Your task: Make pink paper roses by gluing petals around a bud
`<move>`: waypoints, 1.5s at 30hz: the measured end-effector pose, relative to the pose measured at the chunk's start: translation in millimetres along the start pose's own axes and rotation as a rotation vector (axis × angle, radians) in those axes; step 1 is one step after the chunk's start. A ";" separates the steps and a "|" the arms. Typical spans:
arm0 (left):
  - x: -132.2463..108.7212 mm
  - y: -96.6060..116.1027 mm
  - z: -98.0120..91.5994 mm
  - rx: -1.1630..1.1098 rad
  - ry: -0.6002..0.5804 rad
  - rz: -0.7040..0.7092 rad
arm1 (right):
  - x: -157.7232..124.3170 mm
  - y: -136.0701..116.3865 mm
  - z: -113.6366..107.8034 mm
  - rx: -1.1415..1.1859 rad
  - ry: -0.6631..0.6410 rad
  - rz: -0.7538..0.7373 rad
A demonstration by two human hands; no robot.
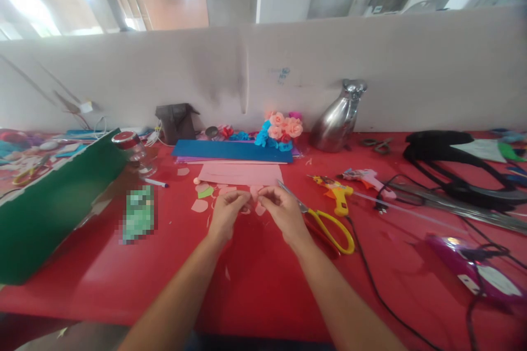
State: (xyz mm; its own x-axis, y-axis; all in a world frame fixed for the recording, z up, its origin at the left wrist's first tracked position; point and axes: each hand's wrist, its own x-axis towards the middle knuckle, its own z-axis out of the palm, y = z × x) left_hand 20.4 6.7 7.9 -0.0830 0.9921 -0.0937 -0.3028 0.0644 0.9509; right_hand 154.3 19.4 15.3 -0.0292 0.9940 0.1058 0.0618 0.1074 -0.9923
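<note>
My left hand [227, 213] and my right hand [285, 211] meet above the red table, thumbs and forefingers pinched close together. Between the fingertips is a small pink paper petal [254, 192], mostly covered by the fingers. Cut pink petals [200, 206] and a light-green leaf piece [205, 192] lie left of my left hand. Just beyond both hands is a pink paper sheet [241, 174]. Scissors with yellow handles [335, 230] lie right beside my right hand, their blades pointing toward the sheet.
A yellow glue gun [340, 197] and a pink one [368, 180] lie right, with cords. Blue sheets [230, 151], paper flowers [284, 127] and a steel jug [335, 120] stand behind. Left are a green box [61, 203] and a glass jar [138, 156]. A magenta device [473, 271] sits front right.
</note>
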 end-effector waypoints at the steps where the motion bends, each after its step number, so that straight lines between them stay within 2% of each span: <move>1: 0.0 0.1 0.0 0.000 0.006 0.001 | -0.2 -0.1 0.0 -0.003 0.000 0.003; 13: -0.3 1.2 -0.8 0.069 0.014 0.019 | -1.4 -0.6 -0.3 -0.029 -0.049 -0.004; 20: -1.1 1.6 -0.8 0.137 -0.028 0.033 | -2.9 1.5 1.5 -0.011 -0.166 -0.026; 24: -1.2 2.2 -0.5 0.152 -0.047 0.021 | -2.0 -0.2 0.4 -0.022 -0.074 0.032; 28: 0.0 2.9 -2.6 0.094 0.024 -0.006 | 0.0 -3.1 -1.6 0.009 0.021 0.034; 34: 3.3 0.8 -5.4 -0.006 0.040 -0.056 | 0.7 -2.8 -3.3 0.011 0.073 0.116; 39: 5.4 -2.0 -6.8 -0.014 0.095 -0.063 | 1.9 1.8 -4.6 -0.007 0.080 0.095; 45: 3.7 -1.1 -6.1 -0.031 0.065 -0.079 | 1.3 2.4 -3.9 0.004 0.094 0.110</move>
State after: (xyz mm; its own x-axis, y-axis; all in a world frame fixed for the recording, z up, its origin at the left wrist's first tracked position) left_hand 14.6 9.7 4.6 -0.1185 0.9750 -0.1881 -0.3399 0.1381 0.9303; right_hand 158.3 21.0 13.3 0.0716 0.9974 0.0018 0.0557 -0.0022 -0.9984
